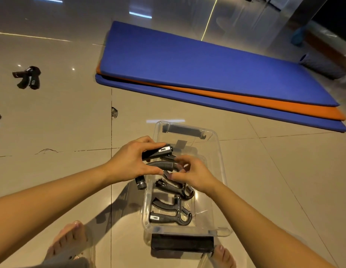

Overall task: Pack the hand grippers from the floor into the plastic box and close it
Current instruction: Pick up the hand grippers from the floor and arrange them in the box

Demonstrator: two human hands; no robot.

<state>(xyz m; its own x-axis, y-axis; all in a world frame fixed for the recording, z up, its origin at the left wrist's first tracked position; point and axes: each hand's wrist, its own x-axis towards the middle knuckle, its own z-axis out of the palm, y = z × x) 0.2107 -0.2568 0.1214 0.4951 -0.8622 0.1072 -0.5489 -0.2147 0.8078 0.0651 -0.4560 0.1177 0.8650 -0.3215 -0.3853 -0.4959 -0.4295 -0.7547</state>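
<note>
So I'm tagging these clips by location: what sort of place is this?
Probably a home gym or exercise room: stacked blue and orange exercise mats on a glossy tiled floor, with hand grippers scattered about.

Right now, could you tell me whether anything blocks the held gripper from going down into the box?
Nothing visible blocks it. The held gripper is above the open box, in both hands, left hand and right hand. Two grippers already lie inside, nearer the person.

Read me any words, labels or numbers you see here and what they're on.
None can be read.
Held hand gripper: small white label, too blurred to read.
Nearest hand gripper in the plastic box, at: white label, print too small.
Hand grippers on the floor: pale marks, unreadable.
Blue mats: no text visible.
</note>
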